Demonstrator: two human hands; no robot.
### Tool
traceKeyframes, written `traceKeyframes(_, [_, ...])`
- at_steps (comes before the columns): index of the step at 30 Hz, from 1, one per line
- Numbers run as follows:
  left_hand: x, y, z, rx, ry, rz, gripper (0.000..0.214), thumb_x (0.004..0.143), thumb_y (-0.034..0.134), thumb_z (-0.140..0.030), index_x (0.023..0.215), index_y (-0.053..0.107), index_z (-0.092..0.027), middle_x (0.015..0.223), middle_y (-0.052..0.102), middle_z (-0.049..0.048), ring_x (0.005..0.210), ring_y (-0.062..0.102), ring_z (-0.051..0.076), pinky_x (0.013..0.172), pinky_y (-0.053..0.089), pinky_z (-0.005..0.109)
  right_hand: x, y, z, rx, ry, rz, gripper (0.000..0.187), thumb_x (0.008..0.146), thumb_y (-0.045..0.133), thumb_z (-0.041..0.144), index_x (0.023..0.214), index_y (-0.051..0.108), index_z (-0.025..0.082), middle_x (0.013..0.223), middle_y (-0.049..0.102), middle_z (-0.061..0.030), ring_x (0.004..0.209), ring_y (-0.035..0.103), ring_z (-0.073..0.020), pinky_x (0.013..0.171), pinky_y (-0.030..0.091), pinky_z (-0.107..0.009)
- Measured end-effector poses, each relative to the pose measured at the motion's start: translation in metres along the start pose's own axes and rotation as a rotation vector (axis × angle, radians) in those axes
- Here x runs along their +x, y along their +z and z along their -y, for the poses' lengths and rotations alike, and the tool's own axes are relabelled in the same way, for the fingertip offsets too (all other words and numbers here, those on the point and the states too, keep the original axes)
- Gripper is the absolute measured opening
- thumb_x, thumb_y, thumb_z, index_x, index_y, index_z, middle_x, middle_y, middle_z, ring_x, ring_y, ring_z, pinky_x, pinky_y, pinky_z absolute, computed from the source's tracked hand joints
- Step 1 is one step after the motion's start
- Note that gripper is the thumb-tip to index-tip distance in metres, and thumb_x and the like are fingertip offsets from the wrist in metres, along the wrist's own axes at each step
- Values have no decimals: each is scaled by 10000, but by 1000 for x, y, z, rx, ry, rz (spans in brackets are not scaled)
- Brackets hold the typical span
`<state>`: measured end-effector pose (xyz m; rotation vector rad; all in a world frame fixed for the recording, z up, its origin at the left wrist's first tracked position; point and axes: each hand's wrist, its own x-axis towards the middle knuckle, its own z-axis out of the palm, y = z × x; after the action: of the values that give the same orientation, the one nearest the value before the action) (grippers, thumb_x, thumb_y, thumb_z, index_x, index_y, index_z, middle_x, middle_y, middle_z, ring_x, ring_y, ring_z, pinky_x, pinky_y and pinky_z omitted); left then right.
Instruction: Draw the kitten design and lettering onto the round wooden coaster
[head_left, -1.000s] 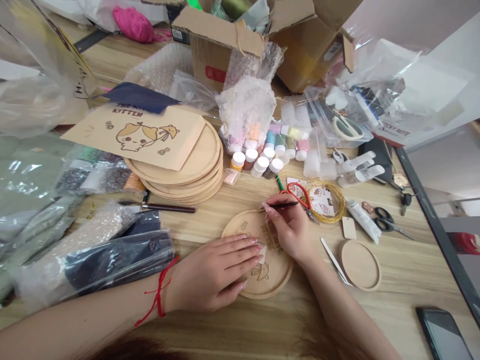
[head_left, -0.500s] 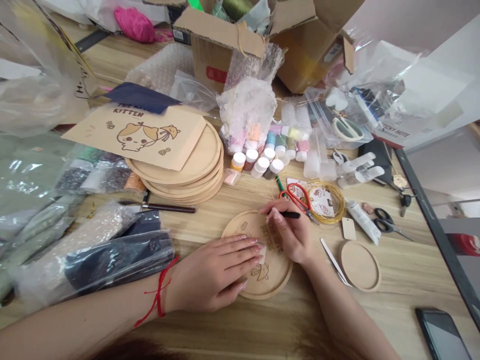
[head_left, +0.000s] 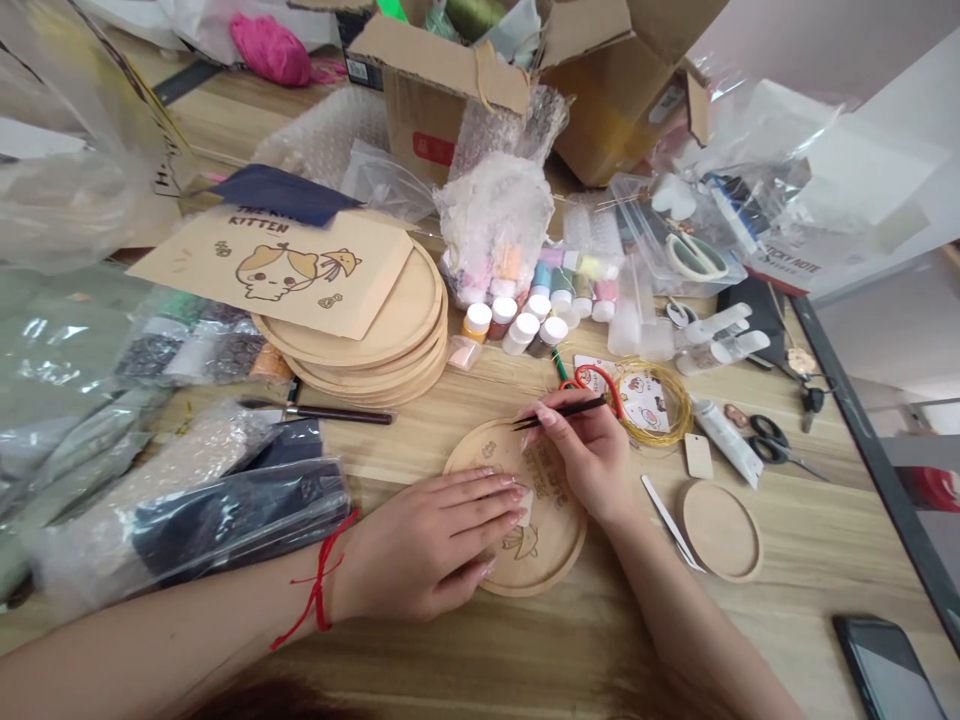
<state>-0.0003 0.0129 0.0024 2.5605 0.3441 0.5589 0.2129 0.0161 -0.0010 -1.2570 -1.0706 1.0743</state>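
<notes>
Right hand's pinched brush swung left over the wooden plate (left hand flat).

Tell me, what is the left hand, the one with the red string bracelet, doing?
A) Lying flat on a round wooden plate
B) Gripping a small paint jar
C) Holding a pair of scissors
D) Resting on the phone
A. The left hand, with the red string bracelet at its wrist, lies with its fingers spread on the round wooden plate.
</notes>
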Motion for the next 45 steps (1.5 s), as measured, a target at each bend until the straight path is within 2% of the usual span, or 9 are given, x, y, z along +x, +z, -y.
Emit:
traceKeyframes(16, [0, 2, 0, -9, 15, -53, 425, 912, 546, -203, 1325, 545, -103, 1348, 603, 100, 1325, 491, 215, 1141, 414, 374, -3, 1, -10, -173, -51, 144, 106, 927, 606, 330, 899, 615, 228, 806, 653, -18, 663, 620, -145, 631, 523, -300])
traceKeyframes(21, [-3, 1, -3, 53, -153, -409, 78, 906, 632, -213, 971, 638, -170, 954, 719, 48, 992, 644, 182, 898, 527, 335, -6, 9, 8, 61, 100, 99, 190, 843, 712, 371, 839, 592, 225, 841, 721, -23, 579, 632, -129, 558, 534, -278])
traceKeyframes(23, [-3, -1, -2, 154, -289, -481, 155, 897, 663, -316, 845, 607, -181, 830, 681, 30, 830, 609, 174, 774, 504, 324, -9, 13, 15, 136, 123, 143, 190, 829, 729, 358, 829, 593, 227, 809, 717, -12, 554, 620, -123, 530, 531, -268])
traceKeyframes(26, [-3, -3, 1, 284, -346, -411, 244, 928, 599, -404, 842, 605, -175, 830, 662, 45, 785, 554, 187, 705, 456, 327, -16, 17, 23, 167, 95, 246, 146, 827, 737, 316, 838, 619, 230, 791, 699, -8, 581, 615, -122, 526, 523, -257])
traceKeyframes(31, [-2, -3, 2, 294, -229, -347, 290, 1008, 443, -284, 805, 613, -167, 746, 633, 34, 729, 514, 180, 656, 405, 322, -20, 21, 28, 33, -48, 351, 140, 817, 748, 328, 820, 660, 219, 786, 694, -34, 733, 660, -163, 674, 554, -304])
traceKeyframes(35, [-2, -5, 1, 219, -217, -352, 243, 989, 468, -221, 807, 619, -168, 727, 636, 23, 726, 509, 174, 654, 395, 323, -16, 17, 28, 41, 5, 326, 208, 796, 758, 387, 796, 642, 215, 731, 678, -20, 621, 633, -153, 567, 531, -295])
traceKeyframes(40, [-5, -5, 2, 150, -316, -418, 161, 962, 482, -149, 959, 641, -177, 820, 698, 16, 737, 537, 168, 690, 419, 335, -2, 6, 19, 130, 68, 15, 254, 804, 735, 429, 752, 585, 231, 730, 693, -9, 472, 532, -117, 423, 438, -268])
traceKeyframes(42, [-5, -3, 4, 181, -377, -426, 291, 967, 431, -115, 1194, 598, -188, 964, 721, 28, 833, 575, 182, 768, 445, 350, 3, 4, 13, 138, 83, -72, 273, 799, 728, 454, 751, 570, 236, 734, 698, -11, 474, 523, -116, 441, 448, -273])
traceKeyframes(45, [-5, -1, 8, 263, -427, -436, 560, 934, 374, -30, 1475, 354, -174, 1309, 617, 82, 1159, 542, 227, 992, 429, 407, 7, 3, 5, 151, 123, -75, 273, 780, 741, 452, 792, 568, 241, 758, 701, -10, 513, 565, -130, 500, 500, -296])
